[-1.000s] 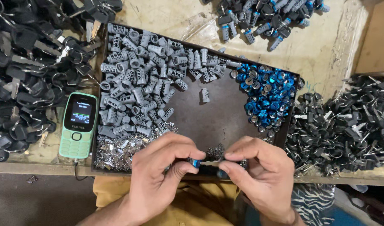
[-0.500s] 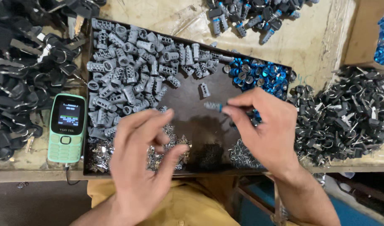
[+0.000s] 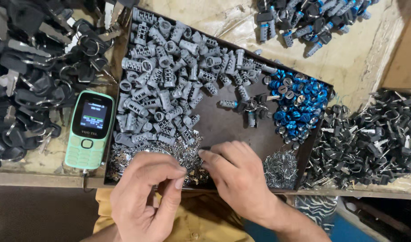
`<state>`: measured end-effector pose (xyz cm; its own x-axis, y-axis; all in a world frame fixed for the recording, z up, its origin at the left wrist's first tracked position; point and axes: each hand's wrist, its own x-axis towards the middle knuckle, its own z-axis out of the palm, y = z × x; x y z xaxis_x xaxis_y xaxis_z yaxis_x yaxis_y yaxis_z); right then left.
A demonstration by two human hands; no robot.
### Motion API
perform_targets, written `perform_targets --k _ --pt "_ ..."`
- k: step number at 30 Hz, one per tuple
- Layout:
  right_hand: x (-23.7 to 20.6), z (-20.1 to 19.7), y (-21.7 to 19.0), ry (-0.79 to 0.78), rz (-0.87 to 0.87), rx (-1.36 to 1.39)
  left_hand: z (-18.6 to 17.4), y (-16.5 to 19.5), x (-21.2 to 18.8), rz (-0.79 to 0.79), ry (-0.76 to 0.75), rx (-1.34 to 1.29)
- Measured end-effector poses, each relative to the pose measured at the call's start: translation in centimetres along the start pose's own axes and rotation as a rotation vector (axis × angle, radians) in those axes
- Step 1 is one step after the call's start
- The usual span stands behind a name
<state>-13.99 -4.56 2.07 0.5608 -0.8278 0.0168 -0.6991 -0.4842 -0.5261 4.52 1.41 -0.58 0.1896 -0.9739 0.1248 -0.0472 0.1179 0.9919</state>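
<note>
My left hand (image 3: 145, 195) hovers at the near edge of a dark tray (image 3: 232, 130), thumb pressed to forefinger, with nothing visible between them. My right hand (image 3: 239, 179) lies beside it, palm down. Its fingertips touch a heap of small shiny metal pieces (image 3: 138, 154) in the tray's near left corner, and its thumb is hidden. An assembled lock with a key (image 3: 252, 107) lies on the bare middle of the tray, apart from both hands.
The tray also holds a big pile of grey cylinders (image 3: 165, 85), blue caps (image 3: 299, 103) and small springs (image 3: 281, 168). A green phone (image 3: 89, 130) lies left of the tray. Black keys (image 3: 26, 76) and black keys (image 3: 371, 143) flank it. Finished locks (image 3: 304, 18) lie at the back.
Both hands held a small lock part near the tray's front. The right hand carried it to the tray's middle, left it there, and both hands came back to the metal pieces.
</note>
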Motion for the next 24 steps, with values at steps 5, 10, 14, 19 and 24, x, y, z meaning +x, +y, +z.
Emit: perform_targets --k 5,10,14,19,24 --pt "-1.1 -0.4 0.2 0.111 0.08 0.166 -0.2 0.3 -0.8 -0.052 -0.033 0.011" --pt "-2.2 -0.9 0.8 0.123 0.161 0.363 0.4 -0.1 -1.7 -0.072 -0.087 -0.009" --pt "-2.8 -0.5 1.3 0.121 0.215 0.543 1.0 -0.1 -2.1 -0.114 -0.131 0.053" --pt "-4.9 0.3 0.6 0.173 0.479 0.945 1.9 0.0 -1.5 0.266 -0.177 0.282" --pt "-7.3 2.0 -0.5 0.225 0.674 1.246 1.8 -0.2 -0.2 0.572 -0.371 0.328"
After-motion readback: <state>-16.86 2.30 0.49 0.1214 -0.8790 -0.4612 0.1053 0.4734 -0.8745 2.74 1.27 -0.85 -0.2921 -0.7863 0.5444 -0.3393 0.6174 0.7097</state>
